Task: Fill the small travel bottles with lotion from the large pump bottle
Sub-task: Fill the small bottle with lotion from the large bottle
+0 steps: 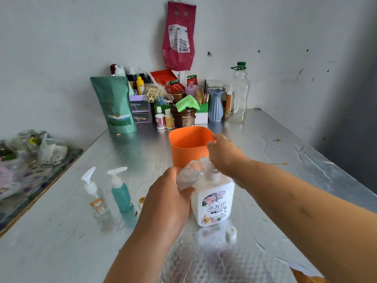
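1. While the large pump bottle [214, 201] is standing upright on the desk [285, 180], the left hand [169, 199] is gripping a crumpled plastic wrap [189, 172] at its shoulder, probably peeling it off the pump.
2. The right hand [224, 154] is curling over the pump top; whether it is pinching wrap or pump I cannot tell.
3. The clear travel bottle [98, 203] and teal travel bottle [122, 195] are standing left of it, pumps on, handy for filling.
4. An orange bin [187, 148] is sitting just on its far side, likely for the wrap.
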Tool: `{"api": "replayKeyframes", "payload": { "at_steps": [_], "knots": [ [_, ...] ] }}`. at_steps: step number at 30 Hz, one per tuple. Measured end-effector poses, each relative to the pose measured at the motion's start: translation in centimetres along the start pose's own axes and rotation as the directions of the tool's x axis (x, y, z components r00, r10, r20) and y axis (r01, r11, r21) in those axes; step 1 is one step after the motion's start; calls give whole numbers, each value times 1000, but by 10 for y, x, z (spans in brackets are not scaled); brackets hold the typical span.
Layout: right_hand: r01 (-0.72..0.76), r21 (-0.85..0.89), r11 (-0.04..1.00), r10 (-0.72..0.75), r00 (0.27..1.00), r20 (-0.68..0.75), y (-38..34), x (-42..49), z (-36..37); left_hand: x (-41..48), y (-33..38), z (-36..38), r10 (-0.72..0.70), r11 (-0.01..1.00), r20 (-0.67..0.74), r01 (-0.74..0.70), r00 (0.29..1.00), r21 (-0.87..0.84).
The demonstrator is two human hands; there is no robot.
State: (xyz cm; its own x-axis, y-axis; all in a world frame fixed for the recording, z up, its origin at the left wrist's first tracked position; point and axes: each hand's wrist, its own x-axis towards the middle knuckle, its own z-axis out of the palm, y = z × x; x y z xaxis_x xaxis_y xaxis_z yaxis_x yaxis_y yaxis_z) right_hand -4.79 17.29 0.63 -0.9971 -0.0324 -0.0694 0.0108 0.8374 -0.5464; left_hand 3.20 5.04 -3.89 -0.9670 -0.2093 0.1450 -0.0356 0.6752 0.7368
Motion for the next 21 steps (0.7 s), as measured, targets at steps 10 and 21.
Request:
{"api": "replayKeyframes", "payload": {
  "at_steps": [10,21],
  "knots": [
    [-90,197,976,90,996,5,2,11,7,-2,1,-4,-2,1000,26,2,1000,9],
    [-13,109,994,11,1000,19,-2,-1,-3,-5,6,-7,2,999,6,-2,1000,46]
  ]
}}
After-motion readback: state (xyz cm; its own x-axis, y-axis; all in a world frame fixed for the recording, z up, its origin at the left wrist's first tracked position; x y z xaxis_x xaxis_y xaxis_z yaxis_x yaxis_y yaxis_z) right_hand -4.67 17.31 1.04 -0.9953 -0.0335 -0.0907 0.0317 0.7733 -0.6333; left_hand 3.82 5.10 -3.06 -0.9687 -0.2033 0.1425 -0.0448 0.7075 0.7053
